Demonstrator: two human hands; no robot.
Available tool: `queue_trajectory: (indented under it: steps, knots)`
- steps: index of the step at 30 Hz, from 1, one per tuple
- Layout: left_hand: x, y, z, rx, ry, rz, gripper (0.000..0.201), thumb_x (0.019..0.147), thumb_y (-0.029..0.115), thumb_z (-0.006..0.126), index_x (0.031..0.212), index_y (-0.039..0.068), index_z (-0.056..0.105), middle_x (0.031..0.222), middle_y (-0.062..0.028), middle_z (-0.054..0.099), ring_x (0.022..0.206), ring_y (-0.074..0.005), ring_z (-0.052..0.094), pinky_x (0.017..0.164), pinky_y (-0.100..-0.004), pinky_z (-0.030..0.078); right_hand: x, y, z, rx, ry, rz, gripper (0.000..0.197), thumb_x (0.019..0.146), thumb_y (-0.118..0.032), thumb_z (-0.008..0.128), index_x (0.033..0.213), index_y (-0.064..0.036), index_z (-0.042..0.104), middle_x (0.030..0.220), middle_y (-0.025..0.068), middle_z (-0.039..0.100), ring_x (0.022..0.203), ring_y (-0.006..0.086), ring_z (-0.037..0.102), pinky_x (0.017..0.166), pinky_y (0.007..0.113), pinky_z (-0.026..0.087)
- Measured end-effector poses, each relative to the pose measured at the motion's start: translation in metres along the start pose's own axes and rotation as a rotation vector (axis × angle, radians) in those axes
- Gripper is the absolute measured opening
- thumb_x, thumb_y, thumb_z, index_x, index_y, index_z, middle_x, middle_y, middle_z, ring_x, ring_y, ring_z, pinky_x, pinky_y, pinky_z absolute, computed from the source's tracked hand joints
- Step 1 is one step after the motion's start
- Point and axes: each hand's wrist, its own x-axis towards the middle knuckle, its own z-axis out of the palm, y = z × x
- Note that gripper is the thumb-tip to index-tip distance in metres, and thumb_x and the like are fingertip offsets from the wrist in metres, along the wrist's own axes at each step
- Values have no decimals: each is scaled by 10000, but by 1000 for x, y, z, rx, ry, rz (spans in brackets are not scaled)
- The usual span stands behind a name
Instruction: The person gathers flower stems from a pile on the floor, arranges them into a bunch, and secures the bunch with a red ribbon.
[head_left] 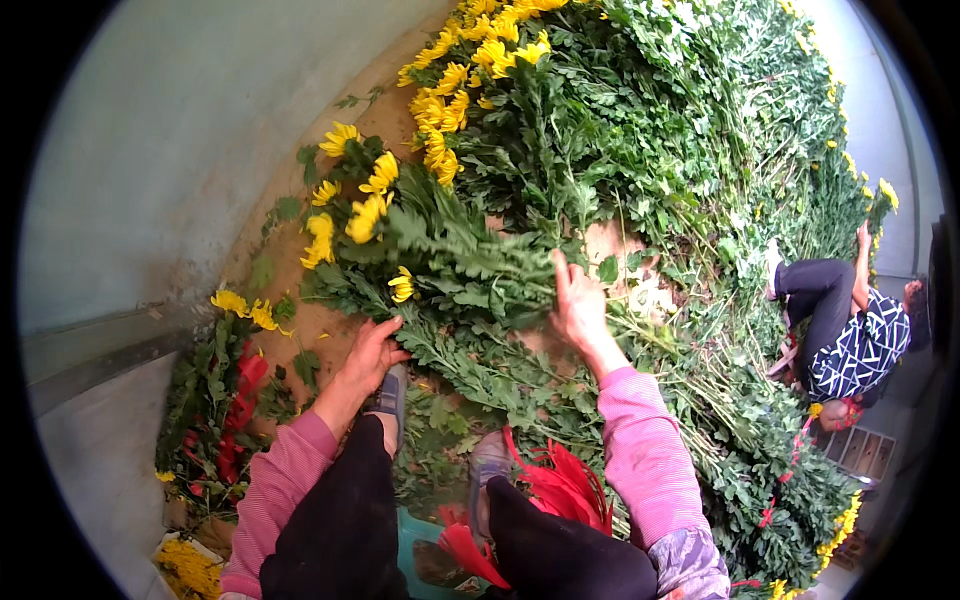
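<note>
Leafy yellow chrysanthemums [470,265] lie in front of me, heads to the left and stems to the right. My right hand [580,308] is closed around the stem end of some of them; the leaves near it are a little blurred. My left hand [372,352] is at the near edge of the leaves, fingers partly spread, touching the foliage and gripping nothing I can see. Just beyond it is a single yellow bloom [402,284]. Several more yellow heads [365,215] fan out at the far left of the bunch.
A large heap of chrysanthemums [640,120] spreads from the far side to the right. Red strips [565,490] lie by my knee, above a teal stool [415,555]. Flowers with a red ribbon [240,410] stand left, beside the pale wall [150,180]. Another person [850,330] sits at right.
</note>
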Motion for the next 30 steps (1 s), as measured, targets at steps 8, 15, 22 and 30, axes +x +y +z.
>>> queue_trajectory:
  steps: [8, 15, 22, 30]
  knots:
    - [-22, 45, 55, -21, -180, 122, 410, 989, 177, 544, 1331, -37, 474, 1254, -177, 607, 1123, -317, 622, 961, -506, 503, -5, 4, -156, 338, -208, 94, 921, 678, -231, 767, 1479, -33, 357, 970, 214, 682, 838, 354, 679, 781, 425, 542]
    - [13, -8, 9, 1, 116, -8, 294, 941, 115, 590, 1197, -26, 556, 1136, -133, 652, 1014, -271, 662, 865, -447, 565, -4, 22, -45, 347, 94, 71, 993, 678, -285, 863, 1463, -3, 323, 1356, 239, 481, 1264, 408, 479, 1042, 440, 427]
    - [-26, 27, 25, 404, 240, -184, 801, 894, 257, 680, 1477, -53, 226, 1364, -225, 460, 1065, -296, 625, 754, -402, 577, -29, -18, -77, 319, 306, 40, 876, 661, -125, 850, 1423, -135, 420, 1313, 133, 482, 1123, 333, 549, 887, 430, 508]
    - [-53, 57, 46, 531, -271, 3, 692, 940, 359, 625, 1490, 70, 321, 1448, -121, 456, 1169, -266, 585, 974, -418, 473, -61, -58, -113, 324, 468, -79, 289, 766, -74, 722, 1048, -80, 657, 1019, 82, 617, 850, 273, 595, 673, 368, 512]
